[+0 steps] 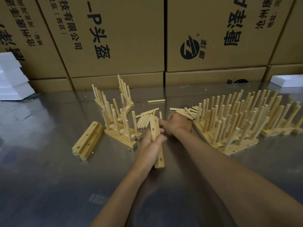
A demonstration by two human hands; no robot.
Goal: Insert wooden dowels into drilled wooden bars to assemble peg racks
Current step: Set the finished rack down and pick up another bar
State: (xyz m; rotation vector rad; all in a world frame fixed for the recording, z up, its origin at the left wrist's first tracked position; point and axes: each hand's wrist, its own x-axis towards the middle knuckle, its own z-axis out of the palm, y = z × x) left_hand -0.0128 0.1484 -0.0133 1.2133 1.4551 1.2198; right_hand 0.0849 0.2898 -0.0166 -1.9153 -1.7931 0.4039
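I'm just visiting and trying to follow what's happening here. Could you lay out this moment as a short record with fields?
activity: fitting dowels into drilled bars to make peg racks
left hand: grips a drilled bar, no pegs visible in it
right hand: reaching over the loose dowels; whether it holds one cannot be told
more loose dowels: lying beyond the held bar
empty bars: two, lying at left
finished racks: grouped at right, pegs up
stacked racks: left of centre
surface: shiny metal table
background: cardboard boxes
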